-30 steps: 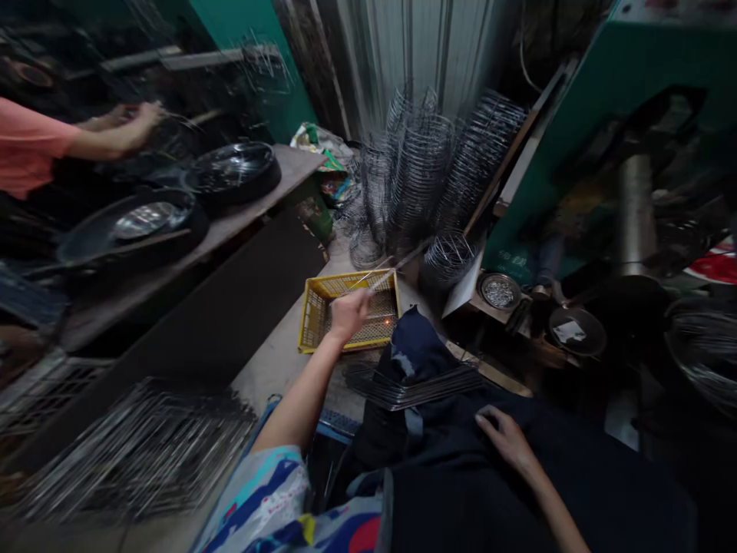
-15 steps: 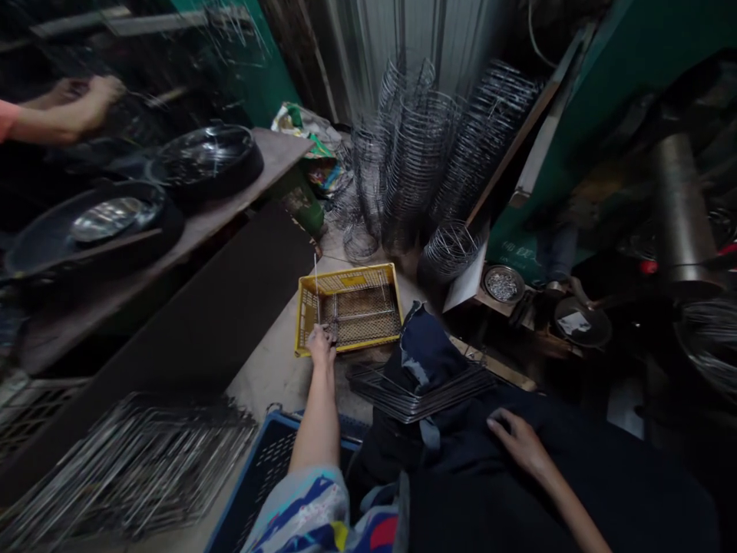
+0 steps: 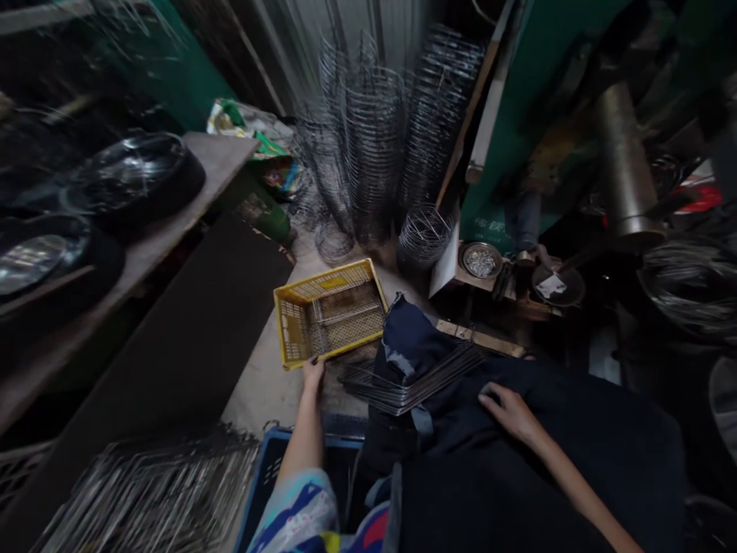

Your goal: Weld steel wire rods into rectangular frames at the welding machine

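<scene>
- Down at the near rim of the yellow plastic lattice crate (image 3: pixel 286 307): left hand (image 3: pixel 314 375), fingertips touching the rim, grip loose and holding nothing.
- Held a thin straight metal rod high over the crate a second ago, then stood it upright at the crate's left side half a second ago; now without it.
- Cannot pick that rod out among the grey wire pieces (image 3: pixel 345 307) lying on the crate bottom.
- Judged from that: one rod let go, and the left hand free again at the crate edge.
- On the dark blue cloth (image 3: pixel 518 476) across the lap: right hand (image 3: pixel 510 411), palm down, fingers slightly bent, grip on nothing, in the same spot as a second ago.
- Just beside that hand, over the knee: a stack of bent grey wire frames (image 3: pixel 403 384).
- Edges around the crate: dark brown board (image 3: pixel 190 322) near on its left, tall stacks of wire rings (image 3: pixel 374 138) behind, and a small round metal bowl (image 3: pixel 480 261) of bright bits off to the right.
- Under the left forearm: a blue plastic crate (image 3: pixel 268 476); beside it a heap of flat wire racks (image 3: pixel 155 491).
- Higher on the left: wooden desk (image 3: pixel 219 153) carrying black round pans (image 3: pixel 138 169), well apart from both hands.
- Open room: only a narrow strip of bare concrete floor (image 3: pixel 259 392) between board and yellow crate, plus the free space straight above the crate.
</scene>
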Available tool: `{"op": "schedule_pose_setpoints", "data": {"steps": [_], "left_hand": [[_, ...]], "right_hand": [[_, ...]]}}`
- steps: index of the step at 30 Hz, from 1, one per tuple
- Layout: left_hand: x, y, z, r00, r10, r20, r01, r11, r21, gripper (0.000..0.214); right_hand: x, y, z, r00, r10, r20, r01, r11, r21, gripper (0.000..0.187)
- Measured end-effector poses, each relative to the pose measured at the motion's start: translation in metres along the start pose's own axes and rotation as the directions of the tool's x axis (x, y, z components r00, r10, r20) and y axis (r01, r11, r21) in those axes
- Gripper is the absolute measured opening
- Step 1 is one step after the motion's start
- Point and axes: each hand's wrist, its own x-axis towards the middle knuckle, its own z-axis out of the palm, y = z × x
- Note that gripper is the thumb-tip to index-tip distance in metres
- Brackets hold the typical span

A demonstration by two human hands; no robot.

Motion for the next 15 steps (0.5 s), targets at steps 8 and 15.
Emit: {"op": "schedule_pose_setpoints", "data": {"steps": [8,15], "left_hand": [[-0.121,0.109,0.008,0.528,0.456,0.716,-0.598,0.799,-0.068,0.02],[-0.177,0.118,0.035,0.383,0.649,0.657,-0.907,0.398,0.135,0.023]], "right_hand": [[-0.001,-0.019,-0.016,0.995,-0.084,0.054,0.09,0.988,-0.124,0.023],[-0.034,-0.012,-0.057,0.991,-0.13,-0.039,0.122,0.98,-0.159,0.024]]}}
